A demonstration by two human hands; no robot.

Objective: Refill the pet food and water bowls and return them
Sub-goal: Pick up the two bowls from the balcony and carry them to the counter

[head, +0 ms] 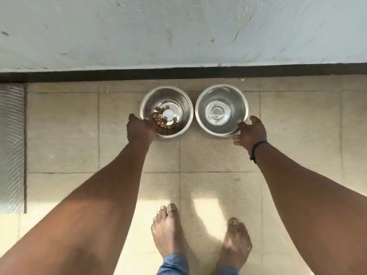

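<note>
Two steel bowls stand side by side on the tiled floor near the wall. The left food bowl (178, 100) holds a small ring of brown kibble (161, 122) at its bottom. The right water bowl (221, 100) looks glossy inside, with clear water at its bottom. My left hand (140, 130) grips the food bowl's near-left rim, fingers curled over the edge. On the water bowl's near-right rim my right hand (250, 132) rests, one finger over the edge, the other fingers spread apart outside.
A pale wall (178, 30) with a dark skirting strip (178, 73) runs just behind the bowls. A ribbed grey mat or grate (12, 147) lies at the left edge. My bare feet (166, 229) stand on the tiles (218, 155) below the bowls.
</note>
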